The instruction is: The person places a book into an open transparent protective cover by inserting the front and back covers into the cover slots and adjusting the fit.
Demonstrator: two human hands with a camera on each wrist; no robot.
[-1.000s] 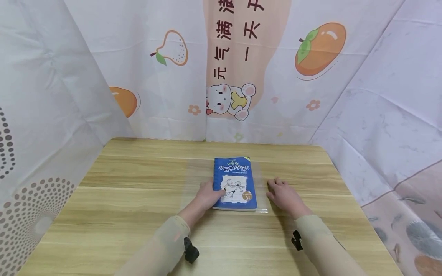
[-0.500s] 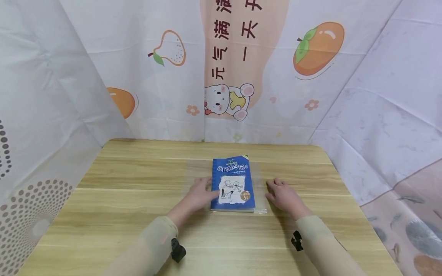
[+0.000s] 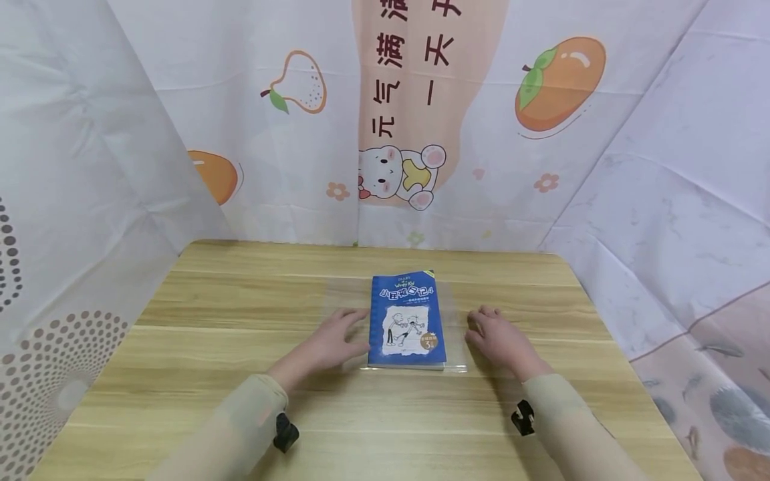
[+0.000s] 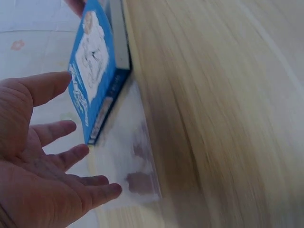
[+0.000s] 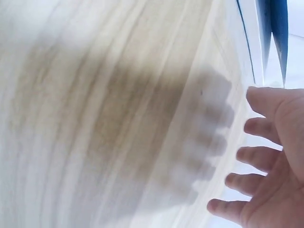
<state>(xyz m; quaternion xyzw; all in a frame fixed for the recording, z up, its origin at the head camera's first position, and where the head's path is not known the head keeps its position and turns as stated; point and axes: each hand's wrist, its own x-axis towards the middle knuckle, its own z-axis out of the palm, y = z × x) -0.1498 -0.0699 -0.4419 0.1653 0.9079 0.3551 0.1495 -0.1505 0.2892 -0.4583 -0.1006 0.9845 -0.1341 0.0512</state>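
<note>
A blue paperback book (image 3: 406, 321) lies face up near the middle of the table, a white cartoon panel on its cover. Beneath it spreads a clear plastic sleeve (image 3: 455, 334), whose edges show past the book on both sides; in the left wrist view the sleeve (image 4: 126, 156) sticks out beyond the spine. Just left of the book is my left hand (image 3: 333, 339), fingers spread and holding nothing. On the other side, my right hand (image 3: 500, 339) hovers or rests by the sleeve's right edge, fingers loosely bent around nothing; contact there cannot be told.
The wooden table (image 3: 240, 294) reaches back to a printed curtain (image 3: 289, 167), with more cloth hanging at the left and right sides. A black strap mount (image 3: 285, 433) shows under the left wrist, another (image 3: 523, 417) under the right.
My left hand has let go of the book's left edge and drawn away leftward. The book has shifted barely at all, and my right hand stays about where it was.
</note>
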